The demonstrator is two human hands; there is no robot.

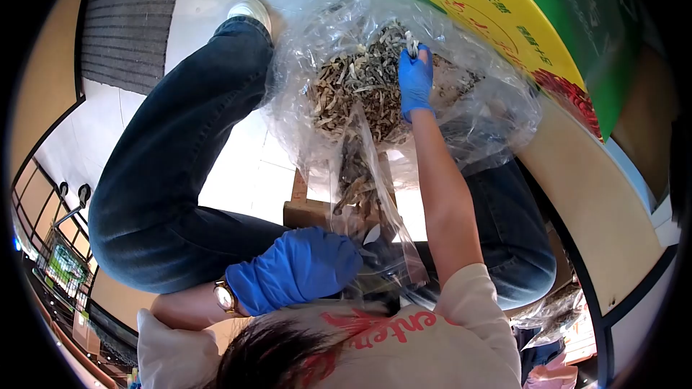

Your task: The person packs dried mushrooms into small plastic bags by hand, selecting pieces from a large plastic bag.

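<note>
My right hand (416,83), in a blue glove, reaches into a large clear plastic bag (299,126). Its fingers are closed on a few pale dried strips (411,42). Below it, a heap of grey-brown dried strips (346,83) fills the open bag; their exact kind I cannot make out. Nearer to me, a smaller clear bag (393,227) stands upright with similar strips inside. My left hand (303,266), gloved in blue, is curled against this bag's side and appears to grip it, though its fingertips are hidden.
Beneath the bags a brown wooden stool (306,215) partly shows. A green and yellow box (497,7) stands at the upper right. My jeans-clad legs (166,151) flank the bags. A grey ribbed mat (133,21) lies upper left, and a wire cart (65,259) stands far left.
</note>
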